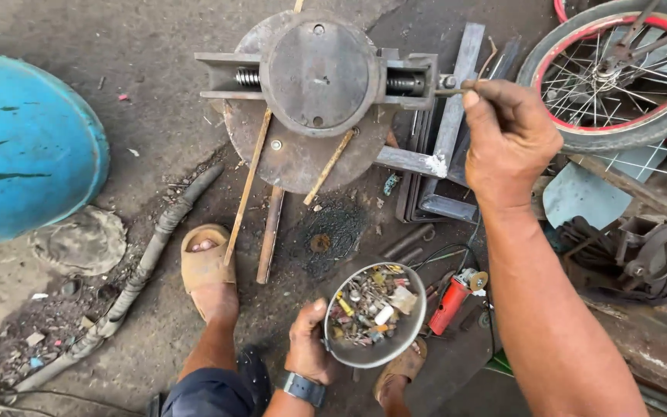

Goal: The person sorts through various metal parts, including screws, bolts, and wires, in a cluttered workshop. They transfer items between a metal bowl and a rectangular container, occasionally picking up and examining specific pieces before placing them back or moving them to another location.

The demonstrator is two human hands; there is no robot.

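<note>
Two hands are working here. I'm seeing the left hand [307, 342] low at centre, fingers clenching the rim of a metal bowl [407, 334] holding assorted small screws and bits. The right hand [508, 136] is pinching a thin rod [449, 92] at the side of the rusty round vise [318, 93], with a wheel [619, 73] crowding close on the right.

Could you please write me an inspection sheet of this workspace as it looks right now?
Surface: dirty concrete floor, dark scorched patch.
Job's things: round rusty steel vise jig with threaded screw; shallow metal bowl of mixed small hardware.
Clutter: steel angle offcuts, red angle grinder.
Grippers: left hand holds the bowl; right hand grips a thin handle at the screw end.
Cables: black cord by grinder.
Surroundings: blue drum, spoked wheel.
</note>
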